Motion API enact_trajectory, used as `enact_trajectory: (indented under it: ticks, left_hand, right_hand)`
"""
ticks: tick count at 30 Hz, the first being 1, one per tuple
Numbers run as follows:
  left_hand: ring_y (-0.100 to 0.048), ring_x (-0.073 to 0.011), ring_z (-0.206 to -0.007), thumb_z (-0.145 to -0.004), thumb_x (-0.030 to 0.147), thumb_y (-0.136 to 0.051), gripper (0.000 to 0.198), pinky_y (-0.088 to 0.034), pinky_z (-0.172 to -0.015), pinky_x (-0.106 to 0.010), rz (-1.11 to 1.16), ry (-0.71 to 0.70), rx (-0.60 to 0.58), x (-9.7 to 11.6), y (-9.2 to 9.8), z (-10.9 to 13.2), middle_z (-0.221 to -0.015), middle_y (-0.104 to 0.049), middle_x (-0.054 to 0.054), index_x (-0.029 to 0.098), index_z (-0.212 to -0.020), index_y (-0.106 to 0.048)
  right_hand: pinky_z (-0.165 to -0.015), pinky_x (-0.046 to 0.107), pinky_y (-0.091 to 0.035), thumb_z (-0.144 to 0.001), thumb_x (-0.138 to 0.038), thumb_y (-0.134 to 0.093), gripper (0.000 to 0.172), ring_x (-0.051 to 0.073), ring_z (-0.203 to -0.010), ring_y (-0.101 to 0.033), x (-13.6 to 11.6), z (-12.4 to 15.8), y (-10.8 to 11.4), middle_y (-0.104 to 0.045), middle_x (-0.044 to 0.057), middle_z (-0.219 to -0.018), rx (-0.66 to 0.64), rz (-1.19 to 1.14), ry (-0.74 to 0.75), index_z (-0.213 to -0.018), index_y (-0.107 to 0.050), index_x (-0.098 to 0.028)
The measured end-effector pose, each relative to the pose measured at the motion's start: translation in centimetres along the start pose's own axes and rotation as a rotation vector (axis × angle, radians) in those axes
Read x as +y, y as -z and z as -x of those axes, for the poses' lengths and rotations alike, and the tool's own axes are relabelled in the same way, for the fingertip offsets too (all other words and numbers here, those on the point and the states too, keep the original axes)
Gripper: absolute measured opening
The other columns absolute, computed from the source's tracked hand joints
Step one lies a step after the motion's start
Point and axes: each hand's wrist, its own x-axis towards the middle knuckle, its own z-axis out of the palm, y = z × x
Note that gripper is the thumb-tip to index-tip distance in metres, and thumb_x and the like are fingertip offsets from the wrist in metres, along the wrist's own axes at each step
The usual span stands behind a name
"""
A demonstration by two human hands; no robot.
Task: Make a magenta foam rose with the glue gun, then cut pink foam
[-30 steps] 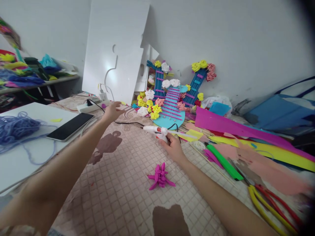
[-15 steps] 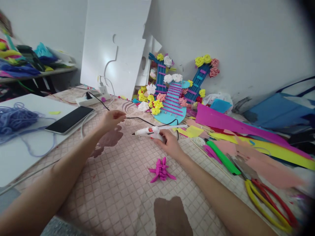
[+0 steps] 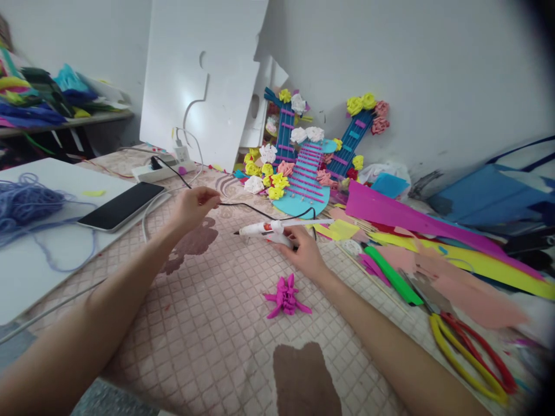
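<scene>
My right hand (image 3: pixel 306 251) is closed around the handle of a white glue gun (image 3: pixel 260 229), whose dark nozzle points left and whose glue stick juts out to the right. The gun's black cord (image 3: pixel 247 205) runs back across the cloth. My left hand (image 3: pixel 195 207) pinches that cord between thumb and fingers, left of the gun. A magenta crepe-paper flower (image 3: pixel 287 297) lies on the tablecloth (image 3: pixel 208 323), nearer to me than the gun and touched by neither hand.
A power strip (image 3: pixel 151 167) lies at the back left, beside a phone (image 3: pixel 124 206) and purple yarn (image 3: pixel 28 205). Decorated blue paper pieces (image 3: pixel 303 185) lean against the wall. On the right are a green cutter (image 3: pixel 392 274), scissors (image 3: pixel 468 358) and coloured paper sheets (image 3: pixel 433 231).
Both hands keep their grips and stay almost in place. The view has shifted very slightly; the flower lies as before.
</scene>
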Motion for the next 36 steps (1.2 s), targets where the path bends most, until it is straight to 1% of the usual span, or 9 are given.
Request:
enact_trajectory:
  ticks: [5, 8, 11, 15, 20, 25, 29, 32, 36]
  left_hand:
    - [-0.065, -0.0192, -0.074, -0.077, 0.034, -0.059, 0.024, -0.052, -0.072, -0.034, -0.053, -0.053, 0.049, 1.3, -0.2, 0.7, -0.082, -0.069, -0.006, 0.016, -0.091, -0.066]
    - [-0.062, -0.0183, -0.082, -0.079, 0.035, -0.062, 0.019, -0.049, -0.078, -0.033, -0.104, -0.184, 0.106, 3.4, -0.7, 1.8, -0.090, -0.067, -0.005, 0.020, -0.091, -0.065]
    - [-0.058, -0.0197, -0.095, -0.079, 0.034, -0.068, 0.019, -0.046, -0.086, -0.036, -0.181, -0.626, 0.129, 6.1, -2.1, 3.5, -0.098, -0.063, -0.004, 0.023, -0.095, -0.064]
    - [-0.055, -0.0207, -0.098, -0.083, 0.027, -0.065, 0.013, -0.041, -0.088, -0.039, -0.360, -0.976, -0.065, 9.0, -4.7, 5.4, -0.102, -0.063, -0.003, 0.027, -0.096, -0.063]
    - [-0.054, -0.0230, -0.102, -0.082, 0.024, -0.065, 0.016, -0.041, -0.089, -0.042, -0.313, -0.814, 0.080, 9.8, -5.8, 5.6, -0.104, -0.060, -0.005, 0.024, -0.098, -0.060]
    - [-0.054, -0.0239, -0.100, -0.077, 0.028, -0.071, 0.028, -0.041, -0.089, -0.041, -0.246, -0.710, 0.002, 8.5, -5.1, 5.3, -0.102, -0.062, -0.006, 0.022, -0.102, -0.060]
    - [-0.052, -0.0260, -0.101, -0.074, 0.034, -0.075, 0.035, -0.038, -0.088, -0.041, -0.304, -0.672, -0.057, 8.0, -5.5, 5.6, -0.103, -0.064, -0.007, 0.022, -0.104, -0.061]
    - [-0.052, -0.0268, -0.103, -0.076, 0.034, -0.073, 0.033, -0.036, -0.085, -0.041, -0.346, -0.673, -0.060, 8.1, -6.1, 5.7, -0.103, -0.065, -0.007, 0.022, -0.104, -0.061]
    - [-0.053, -0.0260, -0.102, -0.079, 0.029, -0.071, 0.023, -0.035, -0.085, -0.040, -0.333, -0.656, -0.070, 8.3, -6.5, 5.6, -0.101, -0.067, -0.006, 0.022, -0.099, -0.063]
  right_hand:
    - [-0.075, 0.036, -0.047, -0.081, -0.037, -0.064, 0.029, 0.023, -0.091, -0.058, -0.2, -0.2, 0.1, -0.063, 0.008, -0.100, -0.012, 0.020, 0.016, -0.105, -0.061, -0.021]
    - [-0.075, 0.036, -0.046, -0.083, -0.038, -0.063, 0.028, 0.023, -0.090, -0.058, -0.2, -0.2, 0.0, -0.064, 0.009, -0.099, -0.019, 0.036, 0.023, -0.104, -0.061, -0.020]
    - [-0.074, 0.036, -0.046, -0.082, -0.038, -0.062, 0.027, 0.023, -0.089, -0.058, -0.2, -0.2, 0.0, -0.064, 0.008, -0.098, -0.016, 0.029, 0.035, -0.103, -0.062, -0.020]
    - [-0.075, 0.036, -0.046, -0.083, -0.036, -0.060, 0.025, 0.023, -0.089, -0.058, -0.3, -0.2, -0.1, -0.065, 0.007, -0.096, -0.004, 0.006, 0.057, -0.103, -0.062, -0.021]
    - [-0.077, 0.035, -0.047, -0.082, -0.038, -0.062, 0.024, 0.022, -0.090, -0.057, -0.8, -0.3, 0.2, -0.063, 0.007, -0.096, 0.040, -0.045, 0.066, -0.101, -0.060, -0.022]
    - [-0.078, 0.036, -0.046, -0.079, -0.035, -0.066, 0.019, 0.022, -0.086, -0.058, -1.6, -0.3, 0.4, -0.066, 0.006, -0.092, 0.128, -0.122, 0.022, -0.092, -0.065, -0.022]
    - [-0.084, 0.039, -0.045, -0.079, -0.034, -0.065, 0.012, 0.023, -0.089, -0.059, -1.6, -0.3, 0.5, -0.068, 0.005, -0.087, 0.210, -0.219, -0.059, -0.083, -0.068, -0.023]
    - [-0.074, 0.035, -0.049, -0.082, -0.036, -0.059, 0.016, 0.021, -0.083, -0.060, -1.6, -0.7, 0.7, -0.067, 0.006, -0.088, 0.249, -0.293, -0.091, -0.080, -0.065, -0.022]
    - [-0.054, 0.028, -0.049, -0.089, -0.037, -0.048, 0.019, 0.012, -0.053, -0.054, -1.9, -1.3, 1.4, -0.067, 0.005, -0.090, 0.271, -0.540, -0.191, -0.083, -0.058, -0.022]
